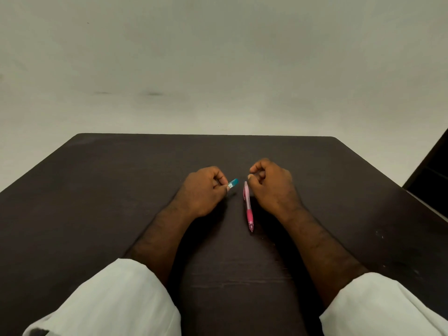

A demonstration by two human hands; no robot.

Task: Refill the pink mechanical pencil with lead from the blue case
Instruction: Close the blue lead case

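Observation:
A small blue lead case [233, 183] with a white label sticks out to the right from my left hand [203, 190], pinched between thumb and fingers. The pink mechanical pencil [248, 206] lies flat on the dark table [97, 190] between my hands, tip toward me and clip end away. My right hand [271, 184] rests just right of the pencil's far end, its fingers curled and thumb and forefinger pinched together; whether something thin is held between them is too small to tell. That hand is not gripping the pencil.
The table's far edge [206, 135] meets a plain pale wall. A dark piece of furniture [434, 166] stands at the right past the table's corner. White sleeves [116, 301] cover my forearms near the bottom.

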